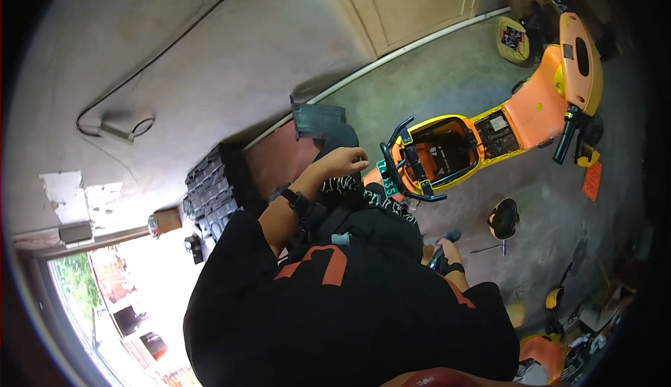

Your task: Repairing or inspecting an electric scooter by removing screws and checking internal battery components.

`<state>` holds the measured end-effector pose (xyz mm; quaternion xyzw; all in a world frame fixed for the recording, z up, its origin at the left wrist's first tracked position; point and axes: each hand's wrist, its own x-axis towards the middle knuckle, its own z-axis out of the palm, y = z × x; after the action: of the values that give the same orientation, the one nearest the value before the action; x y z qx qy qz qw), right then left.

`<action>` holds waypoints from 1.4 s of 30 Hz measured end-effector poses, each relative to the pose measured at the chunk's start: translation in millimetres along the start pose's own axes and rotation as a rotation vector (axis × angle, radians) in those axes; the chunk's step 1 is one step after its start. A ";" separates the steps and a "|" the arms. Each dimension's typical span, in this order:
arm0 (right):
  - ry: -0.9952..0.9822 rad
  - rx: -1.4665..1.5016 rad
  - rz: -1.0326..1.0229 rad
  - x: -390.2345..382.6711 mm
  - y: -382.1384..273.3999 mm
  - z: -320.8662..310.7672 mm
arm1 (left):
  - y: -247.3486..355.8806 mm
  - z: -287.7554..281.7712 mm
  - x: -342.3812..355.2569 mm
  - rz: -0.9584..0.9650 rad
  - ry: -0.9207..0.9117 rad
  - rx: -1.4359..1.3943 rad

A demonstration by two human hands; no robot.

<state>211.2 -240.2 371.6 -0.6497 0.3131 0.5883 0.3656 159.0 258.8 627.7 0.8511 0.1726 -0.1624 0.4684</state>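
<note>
My left hand (349, 160) hovers over my dark, white-patterned clothing, left of an orange-and-yellow scooter (538, 93), its fingers loosely curved with nothing visible between them. The scooter has an open under-seat compartment (440, 149), an exposed battery bay (498, 132), a black rear grab rail (435, 197) and a small green plate (386, 177). Low at my right side, my right hand (447, 253) is closed on a dark tool with a blue-grey part, partly hidden by my body; its kind is unclear.
A black-and-yellow helmet (503, 218) and a thin metal tool (489, 248) lie on the floor. Dark stacked panels (210, 191) line the wall beside a reddish board (276, 156). A closed door (405, 6) stands at the top, a bright doorway (119, 303) at lower left, clutter (583, 331) at lower right.
</note>
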 end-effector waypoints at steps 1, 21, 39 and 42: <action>-0.002 0.052 0.001 1.6 6.4 -0.8 | 9.3 -4.4 12.3 -0.036 -0.047 0.177; 1.184 0.535 -0.475 -166.6 -144.0 271.2 | -132.4 -110.4 226.8 0.426 -0.549 0.485; 1.225 0.489 -0.031 -173.3 -212.8 327.1 | -291.9 -291.3 147.8 0.220 -0.228 0.232; 1.157 0.497 -0.096 -176.0 -214.6 322.3 | -79.7 -320.9 127.8 0.532 -0.133 0.435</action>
<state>198.6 142.8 556.2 -0.7717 0.5580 0.0343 0.3032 273.8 590.7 675.8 0.9338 -0.1247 -0.1228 0.3121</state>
